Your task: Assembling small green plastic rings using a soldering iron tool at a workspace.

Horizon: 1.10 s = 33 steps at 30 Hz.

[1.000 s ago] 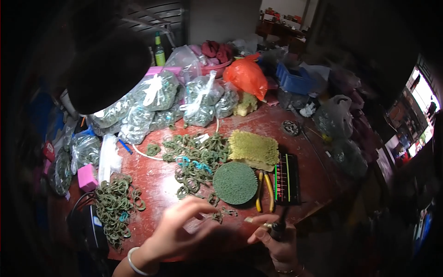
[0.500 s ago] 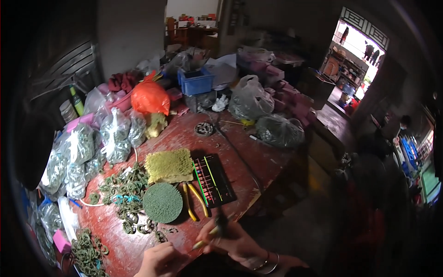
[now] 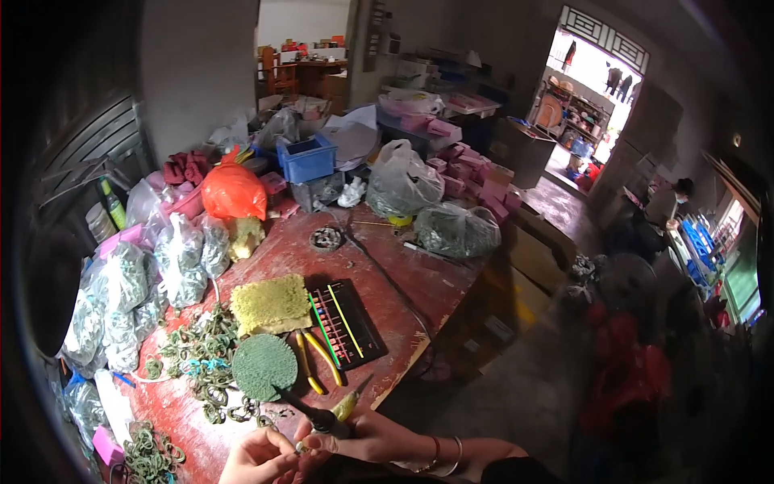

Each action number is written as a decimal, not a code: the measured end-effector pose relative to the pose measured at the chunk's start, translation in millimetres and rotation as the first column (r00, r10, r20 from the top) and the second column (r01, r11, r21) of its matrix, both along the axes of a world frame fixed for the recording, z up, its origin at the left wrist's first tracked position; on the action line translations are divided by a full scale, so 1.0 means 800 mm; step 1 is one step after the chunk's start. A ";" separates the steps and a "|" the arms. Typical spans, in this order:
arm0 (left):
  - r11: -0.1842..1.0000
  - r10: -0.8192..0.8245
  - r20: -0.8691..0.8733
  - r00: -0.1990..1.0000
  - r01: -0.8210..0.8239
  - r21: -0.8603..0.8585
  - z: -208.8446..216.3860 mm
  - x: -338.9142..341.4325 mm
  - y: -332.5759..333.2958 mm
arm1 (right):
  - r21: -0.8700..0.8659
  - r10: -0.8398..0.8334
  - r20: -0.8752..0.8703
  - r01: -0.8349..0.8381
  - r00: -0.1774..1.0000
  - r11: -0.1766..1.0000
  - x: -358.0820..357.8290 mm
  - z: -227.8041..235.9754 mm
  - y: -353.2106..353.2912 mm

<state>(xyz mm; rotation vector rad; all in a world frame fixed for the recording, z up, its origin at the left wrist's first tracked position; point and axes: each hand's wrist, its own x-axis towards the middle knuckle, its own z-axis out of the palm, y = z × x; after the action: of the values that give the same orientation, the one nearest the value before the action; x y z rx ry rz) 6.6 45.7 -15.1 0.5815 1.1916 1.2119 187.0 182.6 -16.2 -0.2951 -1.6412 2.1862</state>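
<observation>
Down at the table's near edge, my left hand (image 3: 260, 460) pinches a small pale piece (image 3: 302, 448), mostly hidden by fingertips. My right hand (image 3: 367, 440) touches that piece too. It grips a dark pen-like tool (image 3: 322, 419) with a thin tip pointing up-left, plus a yellow-green tool (image 3: 347, 406) with a dark point. Beyond my hands lies a round green textured disc (image 3: 264, 367). Yellow-handled pliers (image 3: 307, 363) rest beside it. Behind are a rough yellow block (image 3: 271, 302) and a black abacus (image 3: 348, 323). Small dark-green rings (image 3: 193, 347) are heaped left of the disc.
On the red table (image 3: 379, 286) runs a dark cable (image 3: 387, 282) near a round dish (image 3: 326, 239). Filled clear bags (image 3: 125, 278) crowd the left edge. A red bag (image 3: 234, 191), blue bin (image 3: 306, 158) and pink boxes (image 3: 476, 173) line the back. Cartons (image 3: 500, 323) stand right.
My hands have come together over the small piece. The dark tool has swung to point up-left, and the yellow-green tool now points up-right. The whole view has shifted slightly.
</observation>
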 end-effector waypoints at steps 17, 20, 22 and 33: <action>0.887 0.448 -0.843 0.297 -0.028 0.462 0.002 -0.067 0.005 | -0.277 -0.200 0.197 0.250 0.960 0.928 -0.014 -0.030 0.002; 0.572 0.751 -0.657 0.070 -0.567 0.593 -0.004 -0.179 0.023 | -0.274 -0.233 0.202 0.283 0.951 0.919 -0.012 -0.037 0.013; 0.503 0.673 -0.703 -0.232 -0.553 0.664 -0.034 -0.260 0.005 | -0.294 -0.197 0.162 0.238 0.967 0.926 -0.017 -0.036 0.009; 0.779 0.537 -0.746 0.392 -0.570 0.261 -0.066 -0.256 0.076 | -0.333 -0.124 0.149 0.168 0.981 0.928 -0.007 -0.049 0.030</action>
<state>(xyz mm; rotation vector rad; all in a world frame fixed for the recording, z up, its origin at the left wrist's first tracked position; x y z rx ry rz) -198.6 106.5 -67.8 0.7584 2.3389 1.5360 181.3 206.4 -55.1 -0.6442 -1.2392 2.3709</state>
